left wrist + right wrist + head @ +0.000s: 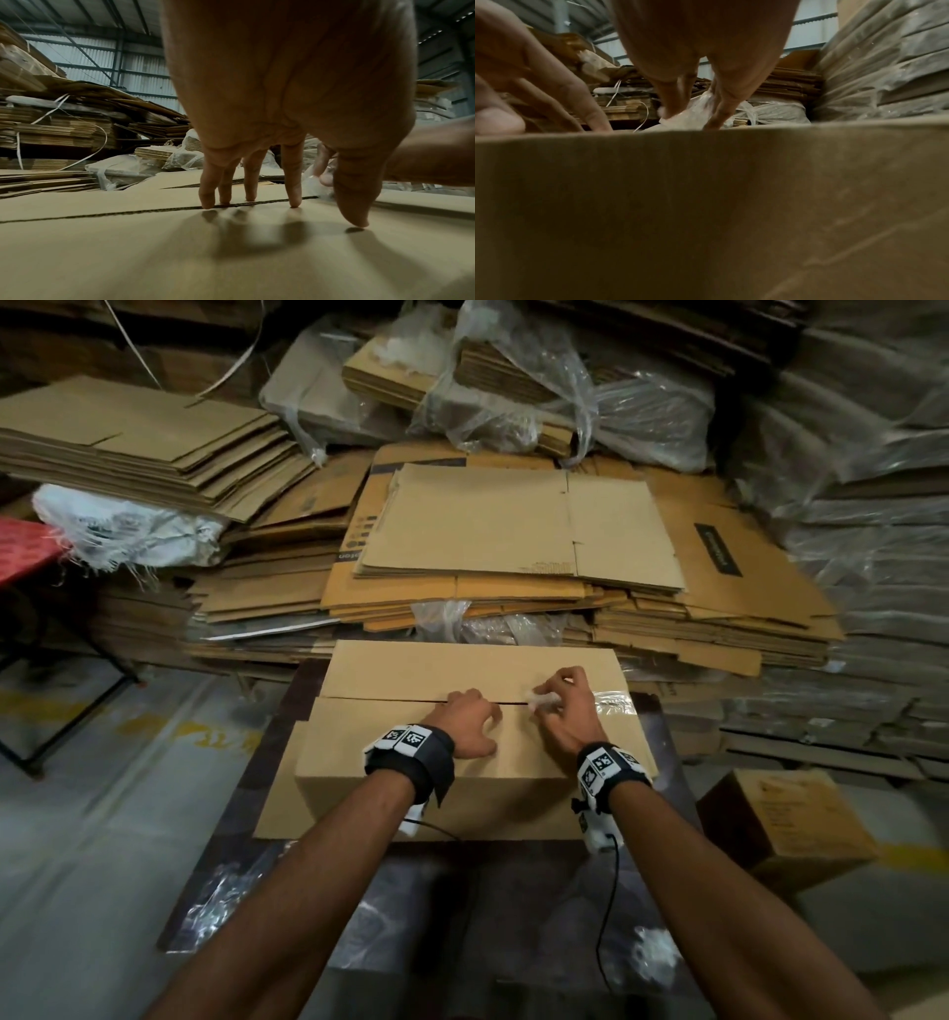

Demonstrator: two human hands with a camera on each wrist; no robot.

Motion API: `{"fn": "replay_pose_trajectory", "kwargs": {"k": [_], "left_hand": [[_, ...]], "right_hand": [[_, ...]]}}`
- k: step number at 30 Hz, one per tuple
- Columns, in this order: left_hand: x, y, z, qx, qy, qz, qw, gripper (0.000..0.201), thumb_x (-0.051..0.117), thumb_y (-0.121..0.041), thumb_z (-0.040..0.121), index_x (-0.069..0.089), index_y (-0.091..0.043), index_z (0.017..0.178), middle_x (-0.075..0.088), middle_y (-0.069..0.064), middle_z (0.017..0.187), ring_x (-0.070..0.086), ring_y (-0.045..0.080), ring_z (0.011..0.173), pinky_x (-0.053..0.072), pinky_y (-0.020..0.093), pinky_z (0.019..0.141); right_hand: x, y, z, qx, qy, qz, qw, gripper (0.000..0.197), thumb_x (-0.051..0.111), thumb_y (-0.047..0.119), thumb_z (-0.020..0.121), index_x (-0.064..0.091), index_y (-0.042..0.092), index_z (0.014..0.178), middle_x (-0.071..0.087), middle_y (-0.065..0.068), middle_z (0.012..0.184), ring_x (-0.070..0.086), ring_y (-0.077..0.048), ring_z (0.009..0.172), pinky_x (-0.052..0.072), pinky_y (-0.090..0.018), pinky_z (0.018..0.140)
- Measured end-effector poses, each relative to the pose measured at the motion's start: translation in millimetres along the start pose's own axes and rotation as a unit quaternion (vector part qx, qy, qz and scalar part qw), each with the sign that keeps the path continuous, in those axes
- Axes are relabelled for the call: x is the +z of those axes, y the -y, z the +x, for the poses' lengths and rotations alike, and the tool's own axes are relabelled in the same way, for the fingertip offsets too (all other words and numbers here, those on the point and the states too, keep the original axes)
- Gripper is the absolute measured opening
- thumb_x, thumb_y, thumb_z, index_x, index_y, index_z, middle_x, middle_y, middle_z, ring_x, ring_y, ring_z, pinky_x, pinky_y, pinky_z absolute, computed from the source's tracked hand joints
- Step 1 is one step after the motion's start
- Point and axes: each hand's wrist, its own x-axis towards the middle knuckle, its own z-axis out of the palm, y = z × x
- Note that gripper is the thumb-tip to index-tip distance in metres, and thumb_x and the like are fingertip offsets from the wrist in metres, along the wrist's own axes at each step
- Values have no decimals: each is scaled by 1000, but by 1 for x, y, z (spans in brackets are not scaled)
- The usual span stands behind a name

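1. So, a closed cardboard box (411, 670) sits right in front of the person on a flat cardboard sheet (280, 814) over a dark table (272, 737); its top flaps meet at a seam (380, 698) running left to right
2. The left hand (470, 721) is on the box top, fingers (295, 182) straight and spread, tips pressing down right at the seam; thumb (354, 203) tip is low over the near flap, contact unclear
3. The right hand (570, 711) is just beside it on the right, fingers curled, pinching a crumpled wad of clear tape (542, 701) over the seam
4. A shiny tape strip (611, 701) lies along the seam from that hand to the box's right edge, stuck to the cardboard
5. Right wrist view is mostly filled by the box's near wall; above its top edge the fingertips (677, 101) pinch the whitish tape
6. Both wrists wear black bands (411, 755) with marker tags
7. Behind the box: stacks of flattened cardboard (513, 526) and plastic-wrapped bundles (652, 418); a smaller box (785, 824) stands on the floor to the right, a white sack (128, 531) lies at left
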Motion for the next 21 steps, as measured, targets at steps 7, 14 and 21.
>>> {"fn": "replay_pose_trajectory", "kwargs": {"k": [7,14,21], "left_hand": [[10,-17,9,5,18,76,997,134,78,-82,50,22,-27,159,24,12,162,24,37,146,27,55,119],[11,-22,9,1,30,171,985,123,89,-54,52,29,-29,156,18,10,165,25,38,144,30,58,116],[-11,5,11,-2,68,176,982,121,92,-39,56,27,-36,159,5,1,171,14,34,153,21,65,119]], "right_hand": [[6,-5,11,89,-84,86,989,65,77,-6,71,43,34,110,54,0,111,61,-22,101,60,-46,85],[-7,-25,8,81,41,43,995,49,73,21,92,57,13,137,38,2,140,50,-23,126,44,-43,113],[-38,-33,10,135,-10,297,945,17,60,15,101,50,7,111,65,-10,107,65,-26,97,58,-26,76]]}}
